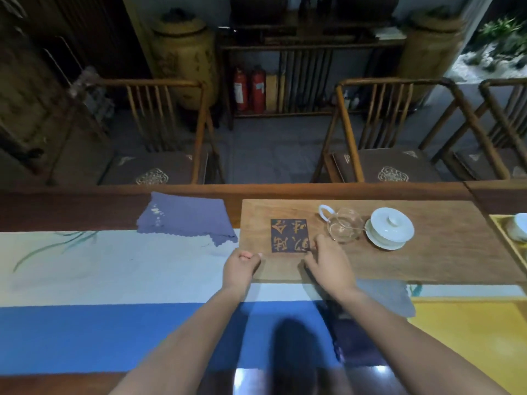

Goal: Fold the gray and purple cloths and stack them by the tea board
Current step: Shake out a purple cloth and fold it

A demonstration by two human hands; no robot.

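Observation:
The purple cloth [186, 220] lies spread on the table, just left of the wooden tea board [427, 252] and touching its far left corner. The gray cloth [383, 297] lies flat in front of the board's near edge, partly hidden under my right forearm. My left hand [241, 266] hovers over the board's near left corner with its fingers curled in and nothing in them. My right hand [328, 260] rests on the board beside the dark square with gold characters, fingers loosely bent and holding nothing.
A glass pitcher [342, 225] and a white lidded cup [389, 228] stand on the board to the right of my hands. A yellow tray [502, 232] with another cup sits at the far right. A white, blue and yellow runner [114, 280] covers the table. Chairs stand beyond the far edge.

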